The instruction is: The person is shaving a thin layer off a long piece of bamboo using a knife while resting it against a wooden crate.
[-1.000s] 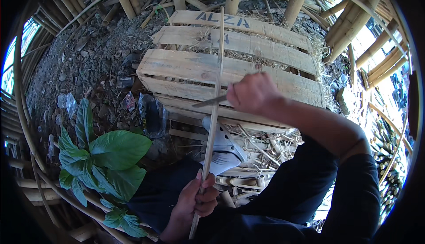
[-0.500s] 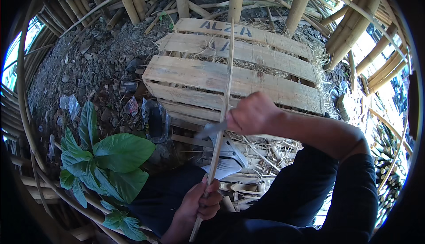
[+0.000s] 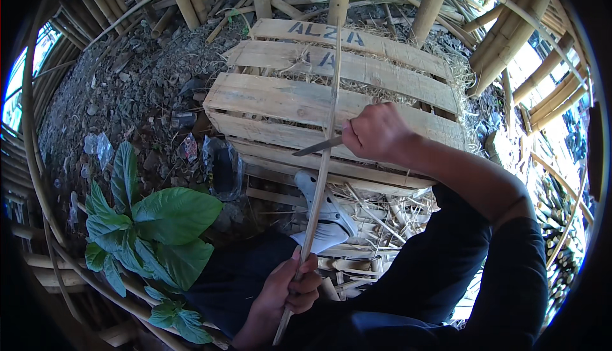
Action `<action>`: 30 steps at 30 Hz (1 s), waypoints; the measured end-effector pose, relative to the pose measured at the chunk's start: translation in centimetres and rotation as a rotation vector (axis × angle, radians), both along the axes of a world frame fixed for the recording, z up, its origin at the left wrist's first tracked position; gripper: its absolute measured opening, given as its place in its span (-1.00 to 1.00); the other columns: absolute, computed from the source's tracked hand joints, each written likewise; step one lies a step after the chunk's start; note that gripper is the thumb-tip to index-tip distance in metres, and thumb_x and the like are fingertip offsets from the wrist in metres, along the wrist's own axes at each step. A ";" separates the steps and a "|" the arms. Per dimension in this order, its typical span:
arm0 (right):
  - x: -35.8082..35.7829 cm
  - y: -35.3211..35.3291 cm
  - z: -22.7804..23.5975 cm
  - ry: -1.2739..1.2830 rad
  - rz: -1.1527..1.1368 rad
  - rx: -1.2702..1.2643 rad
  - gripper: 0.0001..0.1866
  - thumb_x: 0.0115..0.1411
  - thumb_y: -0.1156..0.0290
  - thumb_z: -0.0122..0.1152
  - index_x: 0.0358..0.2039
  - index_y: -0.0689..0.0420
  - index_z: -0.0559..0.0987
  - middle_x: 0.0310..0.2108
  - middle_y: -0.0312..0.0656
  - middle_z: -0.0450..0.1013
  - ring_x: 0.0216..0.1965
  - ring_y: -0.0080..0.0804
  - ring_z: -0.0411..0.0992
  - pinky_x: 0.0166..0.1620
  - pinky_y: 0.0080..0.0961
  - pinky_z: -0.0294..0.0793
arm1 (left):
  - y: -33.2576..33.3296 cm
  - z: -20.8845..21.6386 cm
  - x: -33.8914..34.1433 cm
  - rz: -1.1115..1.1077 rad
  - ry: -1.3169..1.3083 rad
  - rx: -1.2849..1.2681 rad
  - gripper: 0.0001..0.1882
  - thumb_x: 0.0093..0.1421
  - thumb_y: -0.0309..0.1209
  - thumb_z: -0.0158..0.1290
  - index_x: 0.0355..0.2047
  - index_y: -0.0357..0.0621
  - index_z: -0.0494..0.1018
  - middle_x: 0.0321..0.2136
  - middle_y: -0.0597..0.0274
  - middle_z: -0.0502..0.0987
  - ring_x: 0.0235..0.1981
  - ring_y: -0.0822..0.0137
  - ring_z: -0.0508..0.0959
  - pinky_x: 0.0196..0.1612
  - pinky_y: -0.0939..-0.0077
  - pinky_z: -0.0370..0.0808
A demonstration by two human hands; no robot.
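A long, thin bamboo strip (image 3: 324, 166) runs from near my lap up across a slatted wooden crate (image 3: 280, 99). My left hand (image 3: 290, 288) is wrapped round its lower part. In my right hand (image 3: 377, 133), closed in a fist, is a knife; the handle is hidden by my fingers. The knife blade (image 3: 319, 146) points left and crosses the strip about midway along it, over the crate's near side. Below the blade, a grey clog (image 3: 328, 206) with a white sock shows on my foot beside the strip.
A leafy green plant (image 3: 172, 217) grows at the left. Clear plastic litter (image 3: 224, 166) lies on dark, stony soil. Bamboo posts (image 3: 430, 8) and poles fence the far side. Cut bamboo pieces (image 3: 357, 267) and shavings lie by my legs, with stacked canes (image 3: 561, 249) at far right.
My right hand has moved up and slightly right along the strip, carrying the knife farther from my left hand. My left hand keeps its hold on the strip.
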State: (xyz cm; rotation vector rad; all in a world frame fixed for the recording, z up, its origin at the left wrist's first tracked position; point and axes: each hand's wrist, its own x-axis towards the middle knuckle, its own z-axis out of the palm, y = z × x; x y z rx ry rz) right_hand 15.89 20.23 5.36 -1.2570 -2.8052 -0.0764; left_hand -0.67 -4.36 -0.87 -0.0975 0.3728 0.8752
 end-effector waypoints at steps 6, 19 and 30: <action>-0.6 -2.8 0.3 -0.195 0.235 -0.111 -0.57 0.23 0.28 0.00 -0.78 0.10 0.42 -0.79 -0.22 0.37 -0.76 -0.27 0.39 -0.61 -0.30 0.47 | 0.1 -0.3 0.0 0.024 -0.014 -0.007 -0.63 0.43 -0.02 -0.41 -0.42 0.08 0.15 -0.76 0.54 0.02 -0.86 0.72 -0.05 -0.88 0.75 -0.11; 1.3 -0.5 0.3 -0.078 0.138 0.085 -0.48 0.32 0.13 -0.22 -0.67 0.09 0.51 -0.69 -0.13 0.47 -0.63 -0.22 0.50 -0.46 -0.28 0.55 | 0.0 0.8 0.3 -0.003 0.132 -0.017 -0.62 0.41 0.01 -0.37 -0.43 0.07 0.16 -0.76 0.54 0.02 -0.85 0.70 -0.05 -0.87 0.72 -0.13; 1.2 2.1 0.7 -0.036 -0.099 -0.016 -0.50 0.31 0.13 -0.20 -0.63 0.14 0.52 -0.63 -0.08 0.49 -0.53 -0.19 0.54 -0.38 -0.18 0.57 | -0.1 0.0 0.2 -0.030 0.089 0.046 -0.57 0.40 0.09 -0.44 -0.41 0.08 0.15 -0.72 0.52 0.02 -0.82 0.66 -0.04 -0.84 0.69 -0.11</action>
